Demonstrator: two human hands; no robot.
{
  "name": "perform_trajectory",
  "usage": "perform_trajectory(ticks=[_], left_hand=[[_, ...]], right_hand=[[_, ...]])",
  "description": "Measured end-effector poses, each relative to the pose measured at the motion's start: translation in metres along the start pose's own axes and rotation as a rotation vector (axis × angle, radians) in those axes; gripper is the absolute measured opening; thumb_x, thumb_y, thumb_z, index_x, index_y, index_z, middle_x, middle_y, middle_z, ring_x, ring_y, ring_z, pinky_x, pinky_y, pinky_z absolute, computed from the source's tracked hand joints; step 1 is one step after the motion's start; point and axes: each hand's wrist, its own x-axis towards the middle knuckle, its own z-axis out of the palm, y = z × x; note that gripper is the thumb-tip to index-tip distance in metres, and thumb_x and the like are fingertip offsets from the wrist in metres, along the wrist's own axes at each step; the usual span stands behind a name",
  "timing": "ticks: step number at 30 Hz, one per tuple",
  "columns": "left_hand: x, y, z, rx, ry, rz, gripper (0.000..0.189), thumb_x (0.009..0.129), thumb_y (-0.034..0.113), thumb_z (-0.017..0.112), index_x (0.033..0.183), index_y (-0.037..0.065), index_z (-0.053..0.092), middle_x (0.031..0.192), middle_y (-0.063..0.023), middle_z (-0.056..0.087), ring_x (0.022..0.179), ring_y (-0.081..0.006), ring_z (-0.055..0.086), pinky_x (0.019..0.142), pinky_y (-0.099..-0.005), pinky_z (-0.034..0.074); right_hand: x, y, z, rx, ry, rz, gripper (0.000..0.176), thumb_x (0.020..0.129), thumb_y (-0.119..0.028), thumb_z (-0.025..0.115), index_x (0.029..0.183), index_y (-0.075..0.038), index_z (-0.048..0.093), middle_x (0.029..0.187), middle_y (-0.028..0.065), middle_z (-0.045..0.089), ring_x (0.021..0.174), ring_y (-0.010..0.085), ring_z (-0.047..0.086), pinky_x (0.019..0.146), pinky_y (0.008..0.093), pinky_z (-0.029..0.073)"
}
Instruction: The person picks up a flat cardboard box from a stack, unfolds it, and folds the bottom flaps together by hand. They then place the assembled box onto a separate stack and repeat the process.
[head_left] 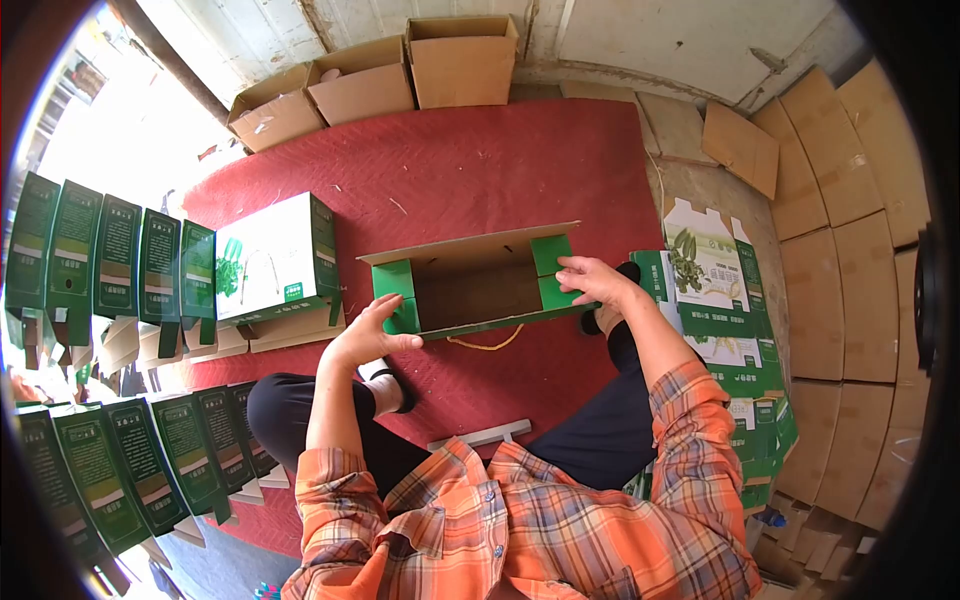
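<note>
Across the floor lies a red mat [480, 160], its near part hidden by the seated person, whose orange plaid shirt [590, 535] is cut off at the bottom edge. A wall of brown cartons [840, 290] fills the right side and runs into the dark curved rim of the view. On the left, an upper row of green printed boxes [120, 255] and a lower row of green printed boxes [150, 460] stand close together; the outermost are cut off, and their small print is too fine to read. Bright glare washes out the upper left. Dark trousers [600, 430] cover the folded legs, and the feet are partly hidden.

Three open brown cartons [462, 75] line the far edge of the mat. Flat green-and-white printed cardboard [715, 270] lies overlapping to the right, partly behind the right arm. A white-fronted printed box [275, 260] sits at the end of the upper row.

Between the hands, over the middle of the mat, is an open green box [478, 290], its brown inside facing up. Whether it touches the mat is unclear. The left hand [368, 335] has thumb and fingers spread apart, fingertips at its left end. The right hand [598, 283] bends its fingers over the right end; how tightly they close cannot be told.

Beneath the box's near edge, a yellow cord [490, 346] shows only in part.
</note>
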Motion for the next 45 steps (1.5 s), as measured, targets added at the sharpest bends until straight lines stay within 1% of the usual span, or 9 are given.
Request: perform_trajectory(ticks=[3,8,11,14,18,19,24,34,45], left_hand=[[0.005,0.013,0.003,-0.01,0.151,-0.105,0.072,0.078,0.045,0.076,0.13,-0.001,0.056,0.123,-0.0215,0.061,0.113,-0.032,0.06,0.094,-0.041,0.048],[0.023,0.004,0.012,-0.145,0.299,-0.093,0.047,0.084,0.031,0.071,0.124,0.008,0.062,0.115,-0.019,0.064,0.102,-0.0316,0.064,0.088,-0.0402,0.051],[0.032,0.003,0.029,0.138,0.591,0.005,0.024,0.084,0.02,0.067,0.107,0.015,0.069,0.098,-0.0131,0.062,0.091,-0.0348,0.061,0.08,-0.0445,0.05],[0.038,-0.004,0.044,0.466,0.684,0.171,0.022,0.084,0.018,0.065,0.106,0.019,0.07,0.1,-0.0094,0.061,0.096,-0.0305,0.059,0.079,-0.0425,0.049],[0.037,0.0,0.055,0.628,0.77,0.255,0.021,0.083,0.016,0.063,0.103,0.018,0.071,0.104,-0.0054,0.06,0.104,-0.0288,0.056,0.093,-0.0449,0.043],[0.034,0.002,0.057,0.622,0.724,0.21,0.034,0.079,0.025,0.07,0.112,0.015,0.068,0.115,-0.0064,0.056,0.114,-0.0295,0.05,0.105,-0.0518,0.033],[0.011,0.031,0.071,0.678,0.473,0.223,0.1,0.056,0.041,0.086,0.142,0.013,0.043,0.13,-0.0089,0.043,0.127,-0.0322,0.038,0.113,-0.0576,0.019],[0.024,0.014,0.077,0.816,0.465,0.251,0.09,0.057,0.026,0.086,0.138,0.019,0.045,0.125,-0.0082,0.048,0.117,-0.0271,0.046,0.1,-0.0494,0.032],[0.031,0.008,0.071,0.663,0.421,0.308,0.088,0.058,0.026,0.084,0.138,0.017,0.048,0.12,-0.0102,0.052,0.116,-0.0289,0.048,0.101,-0.0453,0.033]], right_hand=[[0.005,0.003,0.002,0.033,0.05,-0.096,0.06,0.094,-0.035,0.061,0.138,0.003,0.044,0.125,0.0156,0.06,0.111,0.0232,0.06,0.087,0.036,0.051],[0.003,-0.002,0.008,-0.223,0.346,-0.199,0.046,0.091,-0.035,0.062,0.116,0.003,0.063,0.11,0.0174,0.067,0.102,0.0267,0.064,0.086,0.0348,0.05],[0.0,-0.002,0.018,-0.618,0.521,-0.372,0.041,0.085,-0.034,0.068,0.111,-0.002,0.065,0.109,0.0169,0.064,0.1,0.0384,0.06,0.088,0.044,0.048],[-0.006,-0.003,0.031,-0.876,0.542,-0.519,0.043,0.082,-0.036,0.07,0.112,-0.006,0.065,0.112,0.0134,0.062,0.108,0.0329,0.057,0.088,0.0428,0.048],[-0.018,-0.004,0.061,-1.224,0.454,-0.537,0.092,0.062,-0.041,0.085,0.137,-0.006,0.045,0.135,0.0111,0.046,0.13,0.0293,0.04,0.105,0.052,0.036],[-0.015,0.001,0.066,-1.24,0.425,-0.539,0.11,0.054,-0.043,0.089,0.143,-0.005,0.036,0.141,0.0111,0.039,0.135,0.0276,0.033,0.11,0.0561,0.028],[-0.013,-0.001,0.071,-1.284,0.467,-0.551,0.105,0.054,-0.038,0.089,0.14,-0.005,0.039,0.135,0.0098,0.043,0.129,0.0259,0.037,0.109,0.047,0.031],[-0.008,0.002,0.069,-1.2,0.407,-0.606,0.081,0.061,-0.024,0.083,0.132,-0.008,0.049,0.116,0.0068,0.052,0.113,0.0243,0.047,0.096,0.0393,0.038],[0.0,0.01,0.064,-1.108,0.373,-0.613,0.086,0.065,-0.03,0.08,0.139,-0.005,0.044,0.121,0.0099,0.052,0.115,0.0264,0.046,0.098,0.0415,0.036]])
